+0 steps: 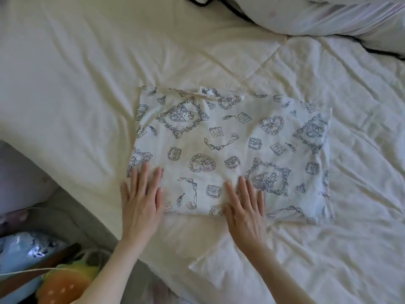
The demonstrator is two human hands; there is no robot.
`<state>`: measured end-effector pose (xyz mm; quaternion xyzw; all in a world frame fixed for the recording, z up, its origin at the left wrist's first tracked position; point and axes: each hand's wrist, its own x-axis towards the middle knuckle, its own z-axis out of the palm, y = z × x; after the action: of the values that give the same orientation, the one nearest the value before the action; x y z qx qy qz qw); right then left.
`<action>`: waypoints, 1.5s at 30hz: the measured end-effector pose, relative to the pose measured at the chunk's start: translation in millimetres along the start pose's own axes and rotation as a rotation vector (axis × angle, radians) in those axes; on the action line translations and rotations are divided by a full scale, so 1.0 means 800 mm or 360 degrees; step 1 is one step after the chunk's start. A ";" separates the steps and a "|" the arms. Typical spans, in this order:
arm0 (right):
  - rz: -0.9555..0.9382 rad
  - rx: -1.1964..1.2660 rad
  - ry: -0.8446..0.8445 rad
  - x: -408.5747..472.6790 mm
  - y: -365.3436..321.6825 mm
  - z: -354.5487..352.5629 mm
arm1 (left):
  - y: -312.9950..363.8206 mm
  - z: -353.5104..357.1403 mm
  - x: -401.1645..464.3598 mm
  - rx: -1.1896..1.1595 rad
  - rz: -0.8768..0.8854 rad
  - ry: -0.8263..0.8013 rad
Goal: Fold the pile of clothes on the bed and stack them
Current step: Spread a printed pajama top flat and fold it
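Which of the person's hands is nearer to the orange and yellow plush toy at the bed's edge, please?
Left. The left hand lies flat on the printed garment's near-left corner, above the plush toy; the right hand lies flat further right along the near edge.

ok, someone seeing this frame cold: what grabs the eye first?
The folded printed garment, white with blue line drawings, lying flat mid-bed on the cream comforter. Then the left hand and right hand, both flat on its near edge, fingers straight. An orange and yellow plush toy sits bottom left.
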<state>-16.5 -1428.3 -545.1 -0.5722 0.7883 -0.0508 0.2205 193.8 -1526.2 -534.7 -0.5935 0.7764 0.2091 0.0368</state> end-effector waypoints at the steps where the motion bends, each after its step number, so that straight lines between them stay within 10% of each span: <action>1: 0.0040 -0.0007 -0.0002 -0.006 0.003 -0.002 | -0.006 -0.002 -0.004 -0.0061 -0.0048 0.0042; 7: 0.0060 0.0027 -0.0009 -0.030 0.008 -0.011 | -0.023 -0.011 -0.021 -0.0904 -0.0922 0.0243; 11: -0.0107 -0.0043 -0.0089 -0.030 0.006 -0.015 | -0.022 -0.022 -0.024 -0.2181 -0.1792 0.0077; 17: -0.0104 -0.0159 -0.0442 -0.028 0.013 -0.007 | -0.016 -0.032 -0.018 -0.2432 -0.1924 0.0091; 29: -0.0154 0.0069 -0.0720 -0.019 0.036 -0.054 | 0.072 -0.064 -0.030 -0.1848 -0.1127 0.0617; 36: 0.0454 0.1234 -0.0477 -0.028 0.086 -0.111 | 0.212 -0.070 -0.023 -0.1269 -0.0293 0.0638; 40: 0.0944 0.2222 -0.0076 -0.036 0.132 -0.138 | 0.301 -0.032 -0.032 -0.1083 0.0219 0.0434; 45: 0.1099 0.2376 0.0022 -0.049 0.178 -0.132 | 0.339 0.036 -0.062 -0.0771 0.0673 -0.0316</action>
<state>-175.2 -1361.5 -486.3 0.0000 0.6800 -0.4945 0.5413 -51.2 -1414.3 -469.2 -0.3874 0.8027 0.4473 -0.0740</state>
